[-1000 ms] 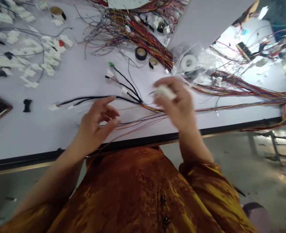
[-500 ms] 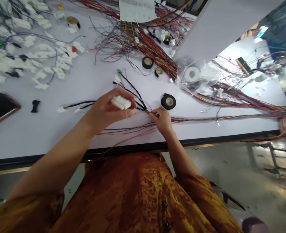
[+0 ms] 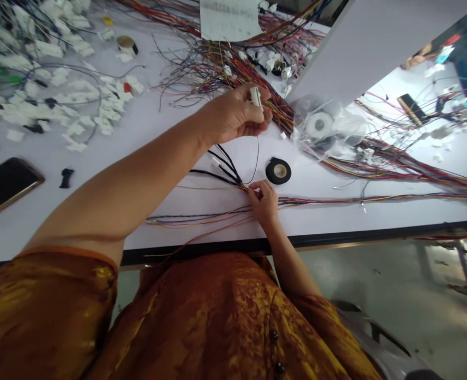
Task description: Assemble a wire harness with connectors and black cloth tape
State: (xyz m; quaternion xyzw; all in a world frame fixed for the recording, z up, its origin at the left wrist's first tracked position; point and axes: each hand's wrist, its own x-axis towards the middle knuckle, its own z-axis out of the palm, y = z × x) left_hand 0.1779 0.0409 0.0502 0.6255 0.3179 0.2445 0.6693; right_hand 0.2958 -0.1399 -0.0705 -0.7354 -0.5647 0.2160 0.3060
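The right hand pinches the wire bundle at lower middle, while the left hand grips a small white connector higher up, beside the loose coloured wires; a hard tug could snag or break a thin wire

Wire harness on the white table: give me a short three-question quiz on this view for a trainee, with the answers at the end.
1. True or false: the left hand holds a white connector up above the table.
2. Which hand pinches the wires where the black wires fan out?
3. Apart from wires, what lies nearest the pinching hand? A) a roll of black tape B) a pair of pliers C) a soldering iron

Key: 1 true; 2 the right hand; 3 A
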